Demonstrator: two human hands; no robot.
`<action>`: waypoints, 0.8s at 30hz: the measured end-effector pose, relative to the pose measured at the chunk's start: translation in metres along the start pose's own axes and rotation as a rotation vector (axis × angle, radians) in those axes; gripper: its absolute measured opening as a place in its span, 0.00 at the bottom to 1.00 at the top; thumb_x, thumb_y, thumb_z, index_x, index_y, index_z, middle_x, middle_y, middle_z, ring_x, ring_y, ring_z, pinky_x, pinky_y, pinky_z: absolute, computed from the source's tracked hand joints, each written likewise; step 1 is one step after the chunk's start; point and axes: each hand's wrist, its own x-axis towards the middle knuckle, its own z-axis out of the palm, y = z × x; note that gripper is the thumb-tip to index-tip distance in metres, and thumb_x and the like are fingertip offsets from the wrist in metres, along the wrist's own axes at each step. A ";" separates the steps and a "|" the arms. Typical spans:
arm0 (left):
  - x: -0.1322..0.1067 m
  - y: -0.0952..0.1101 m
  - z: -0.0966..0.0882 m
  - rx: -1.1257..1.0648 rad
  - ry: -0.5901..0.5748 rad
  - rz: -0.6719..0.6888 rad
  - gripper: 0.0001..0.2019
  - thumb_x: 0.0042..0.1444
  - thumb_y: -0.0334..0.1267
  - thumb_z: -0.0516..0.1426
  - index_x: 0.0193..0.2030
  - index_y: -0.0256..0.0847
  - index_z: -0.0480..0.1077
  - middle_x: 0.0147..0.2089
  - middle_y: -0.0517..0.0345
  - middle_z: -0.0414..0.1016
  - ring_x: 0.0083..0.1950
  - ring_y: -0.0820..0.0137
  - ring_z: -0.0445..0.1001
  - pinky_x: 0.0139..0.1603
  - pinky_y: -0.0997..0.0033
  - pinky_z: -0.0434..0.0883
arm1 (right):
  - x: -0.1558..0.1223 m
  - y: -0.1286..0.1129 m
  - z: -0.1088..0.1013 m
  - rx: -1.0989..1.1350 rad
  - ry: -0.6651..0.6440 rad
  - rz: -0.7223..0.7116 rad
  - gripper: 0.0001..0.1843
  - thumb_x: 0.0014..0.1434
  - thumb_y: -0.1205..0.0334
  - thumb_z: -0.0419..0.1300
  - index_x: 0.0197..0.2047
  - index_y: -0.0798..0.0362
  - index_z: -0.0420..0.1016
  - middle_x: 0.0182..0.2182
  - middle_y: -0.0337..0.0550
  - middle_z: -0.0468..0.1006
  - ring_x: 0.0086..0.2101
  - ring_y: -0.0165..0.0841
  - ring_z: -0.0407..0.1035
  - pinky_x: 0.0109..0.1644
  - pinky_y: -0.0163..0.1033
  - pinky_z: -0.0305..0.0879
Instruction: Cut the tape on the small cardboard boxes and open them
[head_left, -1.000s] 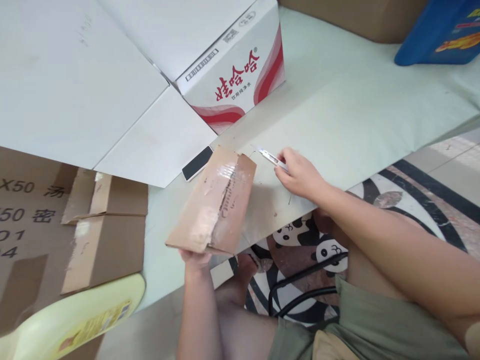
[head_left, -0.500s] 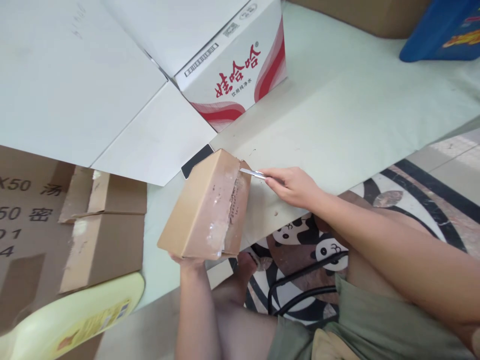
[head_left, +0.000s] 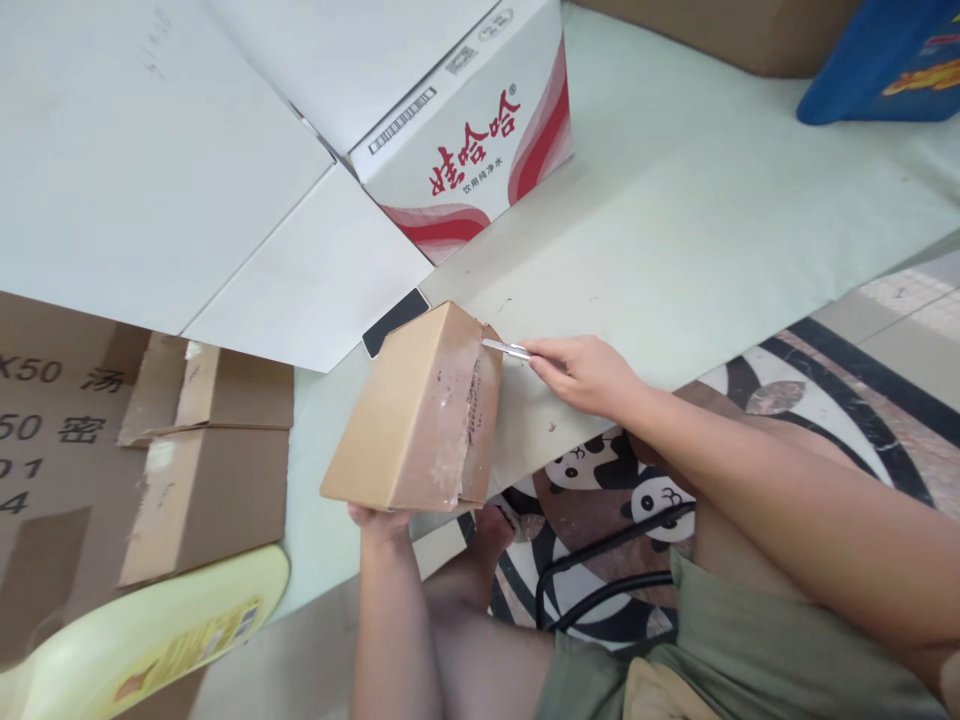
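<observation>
My left hand holds a small brown cardboard box from underneath, tilted up over the pale green sheet; most of the fingers are hidden behind the box. The box's right face carries torn clear tape along its seam. My right hand is closed on a slim utility knife, whose blade tip touches the box's upper right corner at the taped seam.
A white and red printed carton with open white flaps stands behind. A black phone lies partly under the small box. Flattened brown cardboard lies at the left, a pale yellow stool at the lower left, a blue object at the top right.
My right hand moved left and brought the knife blade to the box's corner. My left hand turned the box, so its plain side faces up more.
</observation>
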 end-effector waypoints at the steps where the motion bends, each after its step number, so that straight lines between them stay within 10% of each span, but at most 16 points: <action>1: 0.001 -0.001 -0.007 -0.004 -0.025 -0.029 0.41 0.20 0.66 0.70 0.46 0.53 0.78 0.49 0.59 0.81 0.49 0.55 0.76 0.39 0.59 0.79 | 0.000 0.000 0.000 -0.024 -0.004 0.001 0.20 0.65 0.56 0.51 0.54 0.43 0.80 0.40 0.40 0.85 0.36 0.38 0.76 0.38 0.40 0.65; 6: 0.005 -0.013 -0.023 0.024 -0.083 -0.042 0.45 0.20 0.64 0.72 0.52 0.55 0.76 0.49 0.60 0.81 0.50 0.57 0.77 0.48 0.57 0.78 | -0.002 -0.001 0.006 -0.041 -0.071 -0.045 0.18 0.65 0.57 0.51 0.50 0.44 0.81 0.32 0.40 0.84 0.30 0.35 0.72 0.34 0.38 0.60; 17: 0.008 -0.007 0.014 0.079 0.065 0.149 0.36 0.30 0.68 0.68 0.48 0.56 0.77 0.49 0.65 0.82 0.64 0.57 0.70 0.54 0.67 0.74 | -0.004 -0.002 0.002 0.081 -0.153 -0.098 0.19 0.64 0.57 0.53 0.54 0.44 0.80 0.38 0.39 0.85 0.33 0.35 0.74 0.38 0.38 0.63; 24: 0.009 -0.016 0.011 0.037 0.028 0.171 0.36 0.29 0.55 0.74 0.50 0.55 0.77 0.55 0.64 0.79 0.65 0.59 0.69 0.58 0.70 0.71 | 0.004 0.016 0.002 -0.341 0.102 -0.030 0.20 0.62 0.63 0.53 0.53 0.54 0.80 0.50 0.56 0.80 0.48 0.52 0.71 0.49 0.55 0.65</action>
